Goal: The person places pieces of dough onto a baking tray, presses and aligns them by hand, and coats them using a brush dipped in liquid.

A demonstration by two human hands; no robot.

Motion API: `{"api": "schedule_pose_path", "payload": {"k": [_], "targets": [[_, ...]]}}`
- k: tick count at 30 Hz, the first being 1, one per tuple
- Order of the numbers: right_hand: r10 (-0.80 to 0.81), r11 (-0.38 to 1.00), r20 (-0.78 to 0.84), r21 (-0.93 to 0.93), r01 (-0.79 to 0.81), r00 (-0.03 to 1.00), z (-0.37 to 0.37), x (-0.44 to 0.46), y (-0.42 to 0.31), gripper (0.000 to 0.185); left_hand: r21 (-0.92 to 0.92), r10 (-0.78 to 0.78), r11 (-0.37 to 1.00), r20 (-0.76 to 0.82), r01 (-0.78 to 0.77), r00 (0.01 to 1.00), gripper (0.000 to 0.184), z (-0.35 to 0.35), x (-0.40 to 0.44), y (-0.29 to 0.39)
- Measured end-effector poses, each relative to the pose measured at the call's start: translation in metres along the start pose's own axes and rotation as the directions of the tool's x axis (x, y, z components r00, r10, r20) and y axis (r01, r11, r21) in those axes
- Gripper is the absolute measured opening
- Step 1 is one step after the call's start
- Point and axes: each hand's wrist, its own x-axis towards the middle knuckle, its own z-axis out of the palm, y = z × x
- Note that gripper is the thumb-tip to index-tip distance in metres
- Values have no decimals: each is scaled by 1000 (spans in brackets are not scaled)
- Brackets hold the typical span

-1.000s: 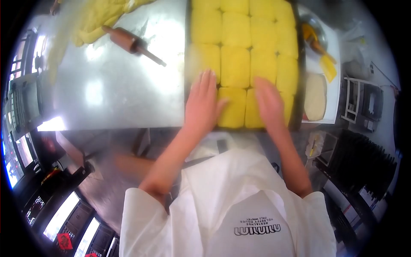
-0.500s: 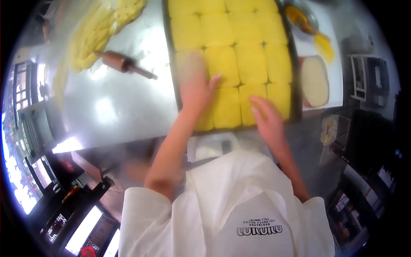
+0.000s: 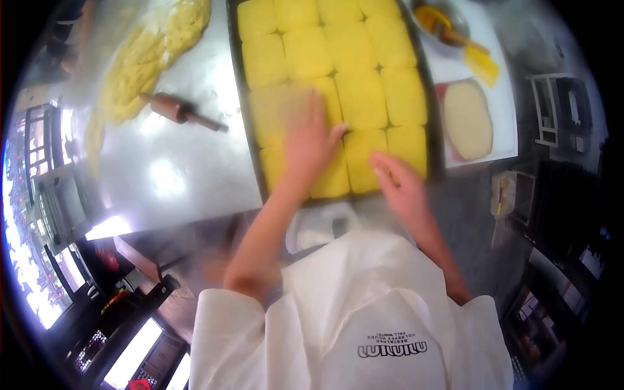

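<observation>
Flat, roughly square yellow dough pieces (image 3: 361, 97) lie in rows, edge to edge, in a dark tray (image 3: 433, 146). My left hand (image 3: 311, 140) is stretched out over the pieces at the left-centre, its fingers partly blurred and its thumb spread to the right; it seems to rest on them. At the near right of the tray, my right hand (image 3: 403, 185) hovers over or lightly touches the bottom row. Its fingers are loosely bent, thumb and forefinger slightly apart, with nothing seen between them.
Left of the tray, a wooden rolling pin (image 3: 172, 109) lies on the metal table (image 3: 188, 156) near a long yellow dough mass (image 3: 146, 58). To the right, a metal bowl (image 3: 461, 23) holds a yellow-headed brush (image 3: 480, 62), and a pale oval dough sheet (image 3: 467, 120) lies on a white surface.
My view has shifted, so tray, rolling pin and bowl appear farther left. Relative to the tray, my left hand has moved slightly right across the dough; the right hand stays near the bottom row.
</observation>
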Motion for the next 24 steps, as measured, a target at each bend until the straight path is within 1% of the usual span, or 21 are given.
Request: {"api": "schedule_pose_path", "payload": {"k": [1,4,7,9,13,15,16,18,19,22,24], "targets": [[-10,1000,16,2,10,1000,-4,1,2,26,-41,2,999,0,-2,1000,84,5,6,4],[-16,1000,28,9,16,999,-15,2,12,26,18,31,999,-12,-30,999,87,19,18,14],[19,999,38,36,-20,999,-28,1,17,26,39,12,999,12,-12,1000,89,17,18,20],[58,994,46,87,-62,997,-29,1,23,26,48,16,999,2,-16,1000,89,16,20,16],[21,999,117,42,-26,993,-45,5,14,26,-12,-21,1000,-30,20,999,88,15,14,17],[-17,999,145,44,10,989,-57,9,20,26,46,0,999,-22,1,1000,86,23,16,22],[0,999,149,50,-7,989,-60,10,22,26,75,4,997,-21,-2,1000,85,24,16,23],[27,997,156,62,-37,987,-63,11,24,26,68,-8,998,-24,9,1000,82,24,16,25],[15,998,161,62,-26,987,-64,12,25,26,68,-9,998,-34,12,999,81,23,18,26],[-17,998,182,66,5,983,-67,16,25,25,75,-54,996,7,54,998,79,18,24,30],[-15,997,212,71,0,977,-71,17,23,25,61,2,998,-67,2,998,79,17,21,27]]}}
